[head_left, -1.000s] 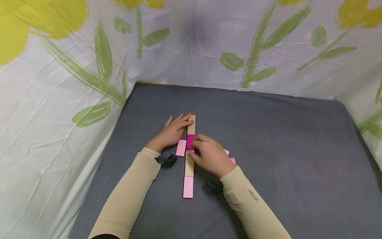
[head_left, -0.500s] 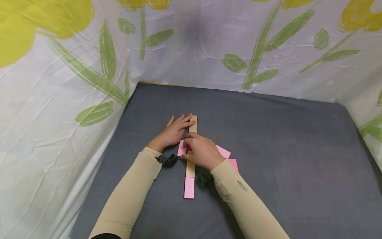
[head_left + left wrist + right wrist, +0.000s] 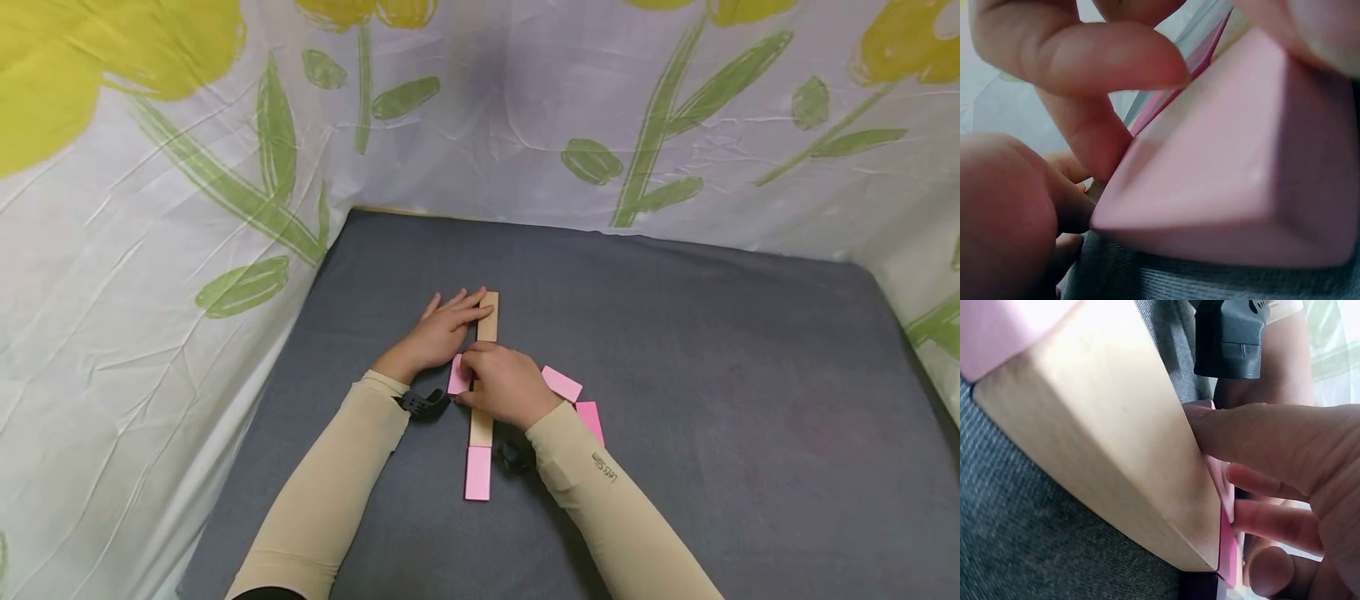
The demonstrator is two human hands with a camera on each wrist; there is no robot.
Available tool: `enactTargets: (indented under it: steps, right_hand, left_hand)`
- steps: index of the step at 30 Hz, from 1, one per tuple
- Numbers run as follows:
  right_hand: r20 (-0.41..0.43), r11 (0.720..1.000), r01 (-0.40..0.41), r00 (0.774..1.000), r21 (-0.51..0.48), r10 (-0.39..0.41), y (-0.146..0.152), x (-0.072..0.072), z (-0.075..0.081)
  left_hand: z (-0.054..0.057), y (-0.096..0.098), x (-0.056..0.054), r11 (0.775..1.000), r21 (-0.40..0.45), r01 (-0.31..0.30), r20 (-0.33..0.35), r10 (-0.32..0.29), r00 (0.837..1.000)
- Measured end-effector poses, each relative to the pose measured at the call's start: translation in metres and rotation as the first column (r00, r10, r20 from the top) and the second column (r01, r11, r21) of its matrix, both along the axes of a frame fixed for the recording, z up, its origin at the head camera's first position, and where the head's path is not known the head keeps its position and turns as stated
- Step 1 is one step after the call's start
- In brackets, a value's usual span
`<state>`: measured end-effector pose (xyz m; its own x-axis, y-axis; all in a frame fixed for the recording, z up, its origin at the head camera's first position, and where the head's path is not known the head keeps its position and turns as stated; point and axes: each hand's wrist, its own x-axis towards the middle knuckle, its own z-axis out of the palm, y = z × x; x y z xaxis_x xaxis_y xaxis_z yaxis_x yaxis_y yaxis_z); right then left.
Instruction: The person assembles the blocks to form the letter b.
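Observation:
My left hand (image 3: 441,331) lies with fingers extended, their tips on the far plain wooden block (image 3: 487,330) of a row. My right hand (image 3: 510,383) reaches over the row's middle. Its thumb and fingers hold a light pink block (image 3: 455,377) that lies along the row's left side; the left wrist view shows this pink block (image 3: 1210,169) close up, with fingertips at its edges. A nearer wooden block (image 3: 481,432) and another light pink block (image 3: 477,473) continue the row toward me. A magenta block (image 3: 1229,553) is mostly covered by my right hand in the head view.
Two more pink blocks lie right of my right hand, a lighter one (image 3: 562,383) and a deeper one (image 3: 589,423). Grey cloth (image 3: 712,400) covers the table. White fabric with painted flowers (image 3: 517,167) hangs around the back and sides.
My right hand has moved left from the magenta block across the row to the light pink block and taken hold of it. The left hand stays at the far wooden block.

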<state>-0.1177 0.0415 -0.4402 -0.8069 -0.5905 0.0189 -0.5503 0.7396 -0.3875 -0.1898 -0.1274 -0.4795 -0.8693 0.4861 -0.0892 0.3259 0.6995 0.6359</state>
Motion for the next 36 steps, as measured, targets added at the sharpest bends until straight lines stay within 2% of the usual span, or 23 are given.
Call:
enactTargets:
  steps: [6,15,25,30,36]
  right_hand:
    - [-0.030,1.000,-0.006,1.000,0.014,0.006,0.001,0.005,0.004]
    - [-0.096,1.000,0.024,0.995,0.004,-0.023,0.010,0.024,0.016]
    - [-0.161,0.994,0.069,0.984,-0.080,-0.082,0.031,0.056,0.029]
    - [-0.174,0.986,0.083,0.979,-0.142,-0.108,0.042,0.073,0.027]
    - [-0.161,0.984,0.111,0.978,-0.138,-0.133,0.054,0.091,0.022]
  left_hand:
    - [-0.001,0.000,0.000,1.000,0.004,-0.003,0.004,0.003,1.000]
    - [0.000,0.002,0.002,1.000,-0.004,-0.022,0.015,0.023,1.000]
    - [0.000,0.003,-0.001,0.999,0.000,-0.036,0.001,0.036,0.999]
    - [0.002,0.002,0.000,0.999,0.003,-0.043,-0.005,0.043,0.999]
    - [0.002,0.003,0.000,0.999,0.005,-0.034,0.003,0.034,0.999]
